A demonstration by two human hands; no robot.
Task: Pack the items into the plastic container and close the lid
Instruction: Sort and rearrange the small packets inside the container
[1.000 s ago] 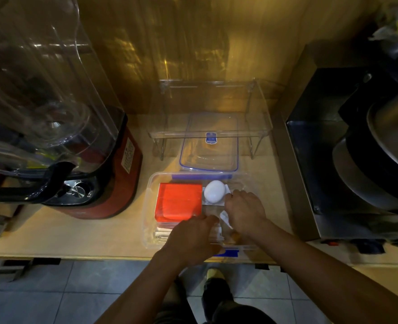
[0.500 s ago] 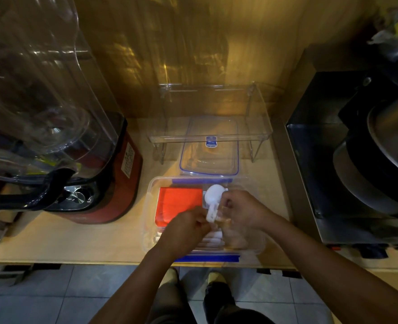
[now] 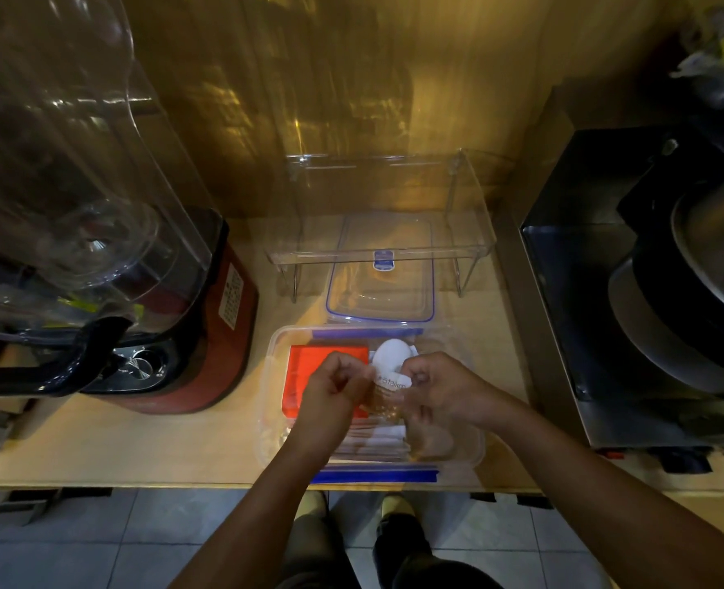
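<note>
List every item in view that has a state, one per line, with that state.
plastic container: open, on the counter, partly packed.
lid: off, lying flat behind the container, partly under the clear shelf.
orange box: inside the container, left side.
white packet: held above the container by both hands.
left hand: pinching the packet.
right hand: pinching the packet.

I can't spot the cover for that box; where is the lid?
The lid lies flat on the counter just behind the open container, partly under the clear shelf riser.
</note>
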